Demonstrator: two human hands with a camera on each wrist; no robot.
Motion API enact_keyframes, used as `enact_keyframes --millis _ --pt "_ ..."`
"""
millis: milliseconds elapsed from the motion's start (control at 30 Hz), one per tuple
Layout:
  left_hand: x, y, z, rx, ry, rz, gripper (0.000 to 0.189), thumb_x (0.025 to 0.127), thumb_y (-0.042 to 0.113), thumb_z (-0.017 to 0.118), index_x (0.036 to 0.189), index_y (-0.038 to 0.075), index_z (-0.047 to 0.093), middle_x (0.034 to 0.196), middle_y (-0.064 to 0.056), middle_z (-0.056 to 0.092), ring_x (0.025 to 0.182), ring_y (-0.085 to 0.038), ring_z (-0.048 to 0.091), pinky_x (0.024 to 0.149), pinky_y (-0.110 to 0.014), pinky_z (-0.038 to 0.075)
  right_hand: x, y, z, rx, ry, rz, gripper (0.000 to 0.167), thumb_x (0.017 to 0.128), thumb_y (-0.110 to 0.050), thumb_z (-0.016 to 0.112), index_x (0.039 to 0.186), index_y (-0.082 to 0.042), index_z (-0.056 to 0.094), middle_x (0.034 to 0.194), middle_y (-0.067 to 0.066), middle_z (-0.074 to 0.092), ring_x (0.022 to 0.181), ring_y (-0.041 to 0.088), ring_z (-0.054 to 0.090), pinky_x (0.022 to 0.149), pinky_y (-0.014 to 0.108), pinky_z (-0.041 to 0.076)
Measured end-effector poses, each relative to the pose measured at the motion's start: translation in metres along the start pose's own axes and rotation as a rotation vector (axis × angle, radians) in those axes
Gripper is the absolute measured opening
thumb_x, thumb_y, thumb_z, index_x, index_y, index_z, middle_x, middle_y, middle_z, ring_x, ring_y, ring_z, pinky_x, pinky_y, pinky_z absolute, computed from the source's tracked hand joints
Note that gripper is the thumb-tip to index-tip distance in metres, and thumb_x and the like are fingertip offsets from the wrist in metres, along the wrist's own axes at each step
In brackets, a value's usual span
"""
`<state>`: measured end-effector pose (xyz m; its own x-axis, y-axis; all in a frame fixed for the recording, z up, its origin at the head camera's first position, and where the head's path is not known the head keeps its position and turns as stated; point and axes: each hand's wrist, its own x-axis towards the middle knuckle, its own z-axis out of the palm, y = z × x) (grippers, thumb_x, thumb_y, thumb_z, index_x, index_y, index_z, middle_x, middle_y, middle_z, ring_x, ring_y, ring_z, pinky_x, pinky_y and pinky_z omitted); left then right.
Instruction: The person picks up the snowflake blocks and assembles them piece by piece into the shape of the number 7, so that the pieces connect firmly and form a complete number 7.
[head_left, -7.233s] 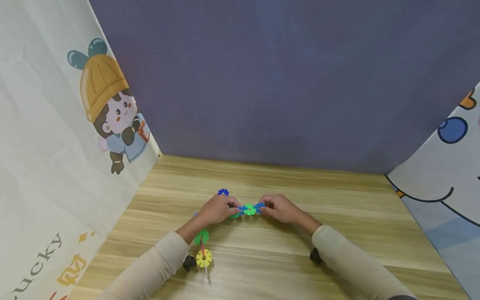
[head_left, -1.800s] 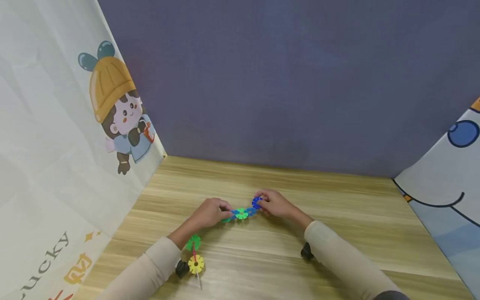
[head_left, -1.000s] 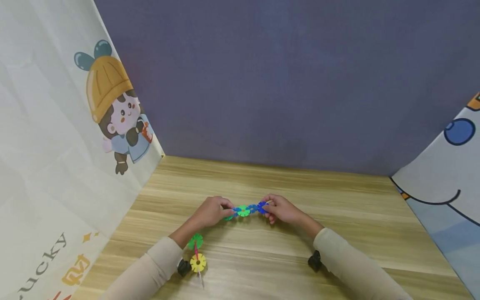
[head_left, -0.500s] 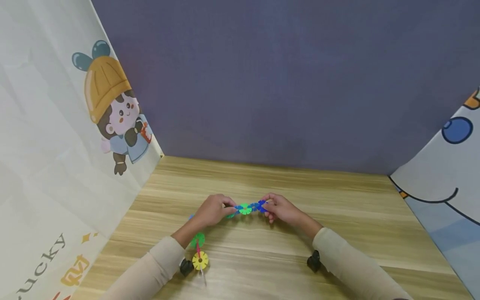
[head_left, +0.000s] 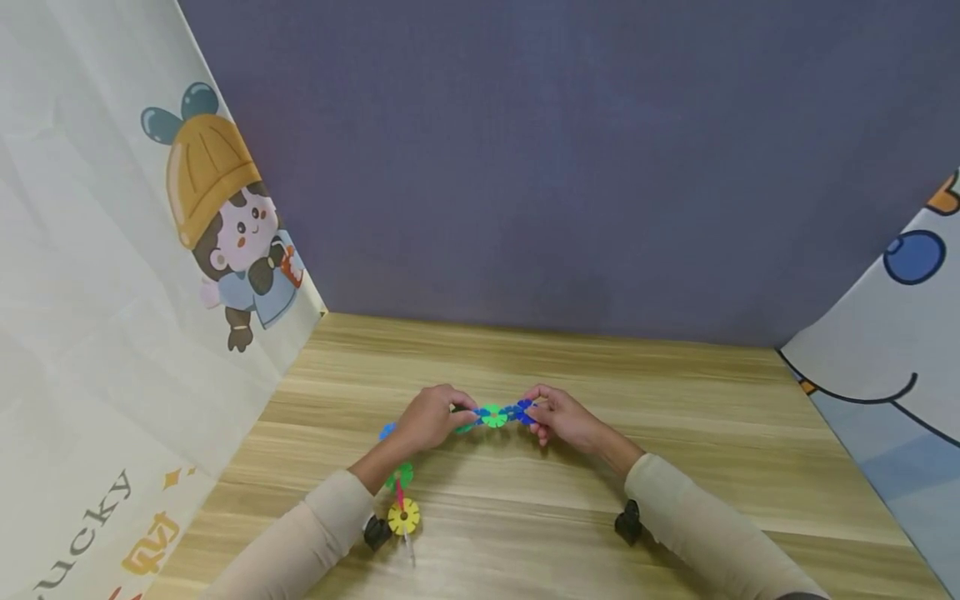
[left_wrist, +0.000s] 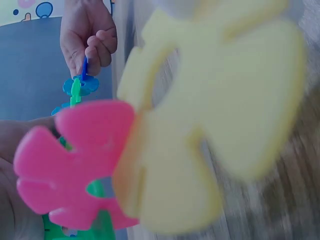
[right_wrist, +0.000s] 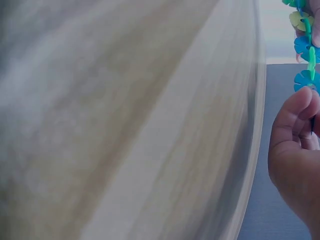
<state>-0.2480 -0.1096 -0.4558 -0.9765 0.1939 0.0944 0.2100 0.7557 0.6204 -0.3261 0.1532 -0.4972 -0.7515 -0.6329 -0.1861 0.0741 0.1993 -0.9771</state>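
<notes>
A chain of slotted plastic snowflake discs runs between both hands. The left hand (head_left: 431, 418) pinches the chain beside a bright green disc (head_left: 493, 416). At the chain's right end, the right hand (head_left: 567, 419) pinches a dark blue disc (head_left: 525, 411) by thumb and fingers, against a lighter blue one (left_wrist: 89, 86). In the left wrist view that dark blue disc stands on edge and meets the lighter one; how deep the slots engage is unclear. From the left hand the chain hangs past the forearm, with a green disc (head_left: 403, 475), a pink disc (left_wrist: 80, 160) and a yellow disc (head_left: 403, 517).
The hands are above a wood-grain table (head_left: 660, 392). A dark panel (head_left: 525, 167) rises behind it, with printed white sheets at the left (head_left: 90, 250) and right (head_left: 885, 350). A clear piece (head_left: 409, 548) hangs below the yellow disc.
The dark blue disc, first apart behind the left hand, was picked up by the right hand and brought to the chain's right end. Over the last half second both hands barely moved.
</notes>
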Motion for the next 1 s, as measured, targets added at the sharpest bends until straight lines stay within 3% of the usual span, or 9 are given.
enact_keyframes --millis 300,433,533,733,833,1000 --pt "0.000 0.002 0.001 -0.001 -0.001 0.006 0.006 0.093 0.028 0.075 0.096 0.024 0.079 0.095 0.008 0.071 0.087 -0.007 0.061 0.078 -0.031 0.053 -0.001 0.000 0.000 -0.002 0.021 0.008 0.017 0.106 -0.003 0.047 0.123 0.002 0.047 0.070 0.000 0.060 0.059 0.009 0.056 0.055 0.024 0.052" --pt "0.000 0.004 -0.001 0.008 -0.019 0.026 0.006 0.092 0.029 0.076 0.095 0.024 0.079 0.096 0.008 0.074 0.089 -0.009 0.064 0.082 -0.034 0.055 -0.002 -0.001 -0.002 -0.087 0.013 -0.005 0.019 0.107 -0.006 0.049 0.124 0.001 0.049 0.072 0.003 0.061 0.059 0.012 0.056 0.056 0.027 0.054" --pt "0.000 0.005 -0.003 0.012 -0.041 0.043 0.007 0.092 0.029 0.076 0.096 0.024 0.079 0.097 0.008 0.076 0.091 -0.009 0.066 0.086 -0.036 0.056 -0.004 -0.004 -0.005 -0.215 0.019 -0.032 0.019 0.106 -0.011 0.053 0.123 -0.003 0.055 0.078 0.005 0.062 0.062 0.014 0.057 0.058 0.030 0.055" --pt "-0.001 0.004 -0.006 0.002 -0.055 0.039 0.007 0.092 0.029 0.076 0.096 0.024 0.080 0.096 0.009 0.077 0.088 -0.007 0.066 0.086 -0.035 0.056 -0.008 -0.015 -0.007 -0.541 0.088 -0.192 0.021 0.103 -0.024 0.062 0.118 -0.011 0.067 0.099 0.003 0.067 0.084 0.018 0.062 0.068 0.032 0.056" --pt "0.000 0.005 -0.007 0.001 -0.052 0.045 0.006 0.091 0.028 0.077 0.095 0.024 0.080 0.094 0.010 0.077 0.087 -0.006 0.066 0.083 -0.032 0.056 -0.008 -0.019 -0.006 -0.619 0.095 -0.285 0.025 0.101 -0.024 0.065 0.120 -0.007 0.068 0.106 0.001 0.069 0.096 0.016 0.062 0.076 0.030 0.055" --pt "0.002 0.005 -0.004 -0.016 -0.072 0.050 0.006 0.091 0.028 0.077 0.094 0.024 0.080 0.093 0.010 0.078 0.085 -0.004 0.066 0.080 -0.029 0.055 -0.005 -0.016 -0.006 -0.712 0.064 -0.398 0.026 0.097 -0.025 0.071 0.119 -0.011 0.070 0.106 -0.001 0.069 0.098 0.013 0.063 0.081 0.028 0.056"
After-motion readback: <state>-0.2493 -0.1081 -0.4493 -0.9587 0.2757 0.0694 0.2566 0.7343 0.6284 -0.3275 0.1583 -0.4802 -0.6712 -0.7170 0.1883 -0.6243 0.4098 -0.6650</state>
